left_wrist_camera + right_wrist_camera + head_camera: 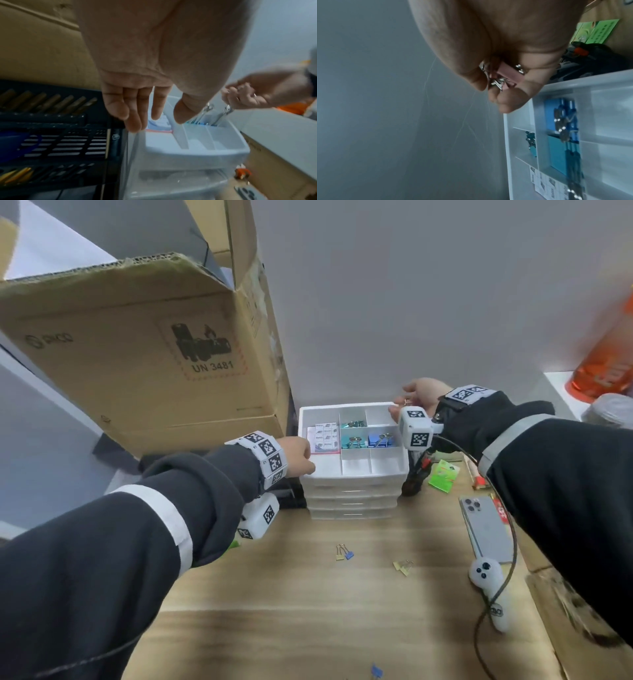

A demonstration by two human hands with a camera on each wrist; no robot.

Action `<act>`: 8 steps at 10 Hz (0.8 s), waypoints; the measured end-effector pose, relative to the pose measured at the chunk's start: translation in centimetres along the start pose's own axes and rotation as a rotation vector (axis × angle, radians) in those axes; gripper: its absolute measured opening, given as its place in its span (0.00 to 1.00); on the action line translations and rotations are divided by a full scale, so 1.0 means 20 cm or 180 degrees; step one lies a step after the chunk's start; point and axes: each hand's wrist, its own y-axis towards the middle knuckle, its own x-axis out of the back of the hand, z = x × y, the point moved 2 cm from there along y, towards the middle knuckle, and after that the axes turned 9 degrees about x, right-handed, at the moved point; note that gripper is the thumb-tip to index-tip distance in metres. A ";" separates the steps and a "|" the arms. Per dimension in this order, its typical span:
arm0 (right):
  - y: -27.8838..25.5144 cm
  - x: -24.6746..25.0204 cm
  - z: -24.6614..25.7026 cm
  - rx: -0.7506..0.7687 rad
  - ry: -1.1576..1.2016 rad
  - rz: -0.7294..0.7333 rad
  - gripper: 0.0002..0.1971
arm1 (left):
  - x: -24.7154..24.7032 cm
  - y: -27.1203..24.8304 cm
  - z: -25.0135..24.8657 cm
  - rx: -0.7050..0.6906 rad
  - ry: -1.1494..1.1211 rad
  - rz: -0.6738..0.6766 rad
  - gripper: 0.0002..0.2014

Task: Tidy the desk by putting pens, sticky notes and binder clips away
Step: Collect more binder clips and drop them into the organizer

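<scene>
A white drawer organiser (352,501) stands at the back of the desk, topped by an open divided tray (390,465). The tray holds sticky-note pads (325,436), teal binder clips (354,424) and blue binder clips (376,438). My left hand (305,460) rests with straight fingers (135,121) on the tray's front left corner. My right hand (407,400) hovers over the tray's back right corner and pinches pink binder clips (506,77). Loose on the desk lie a yellow and blue clip pair (344,552), yellow clips (403,567) and a blue clip (376,671).
A big cardboard box (137,337) leans at the left, above a black slotted rack (51,135). To the right of the organiser lie a green packet (443,470), a phone (486,529) and a white controller (488,587) with its cable. An orange bottle (606,354) stands far right.
</scene>
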 end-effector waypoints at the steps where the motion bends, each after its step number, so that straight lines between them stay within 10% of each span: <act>1: 0.04 -0.04 -0.02 0.0132 -0.0031 0.0077 0.10 | -0.02 0.01 0.00 -0.0002 -0.0053 0.0154 0.15; 8: -0.02 -0.26 0.02 0.0290 -0.4193 0.0885 0.06 | -0.04 0.13 -0.04 0.0033 -0.0455 0.0413 0.13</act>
